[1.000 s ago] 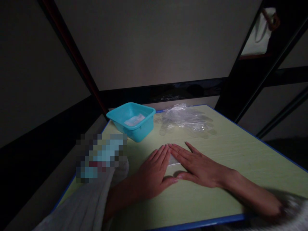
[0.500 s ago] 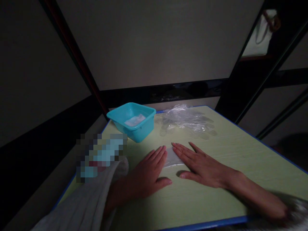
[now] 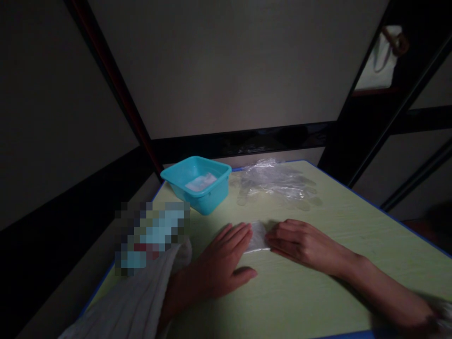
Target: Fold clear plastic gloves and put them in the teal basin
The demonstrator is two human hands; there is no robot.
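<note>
A small folded piece of clear plastic, apparently a disposable glove (image 3: 257, 238), lies flat on the table between my hands. My left hand (image 3: 222, 261) rests flat over its left side, fingers stretched out and thumb apart. On the opposite side, my right hand (image 3: 300, 242) is closed, its fingers drawn together and pinching the plastic's right edge. The fingertips of that hand are partly hidden. Farther back lies a loose pile of clear disposable plastic gloves (image 3: 275, 181), their finger shapes spread on the tabletop.
A turquoise plastic basin (image 3: 212, 195) stands at the back left, with folded whitish plastic (image 3: 201, 182) in it. A blurred-out item (image 3: 155, 235) lies by the left edge. The light green table (image 3: 318, 301) has a blue rim and meets a wall panel behind.
My right hand has gone from lying flat with spread fingers to curled fingers at the plastic's right edge. The left hand stays flat. The view has shifted slightly.
</note>
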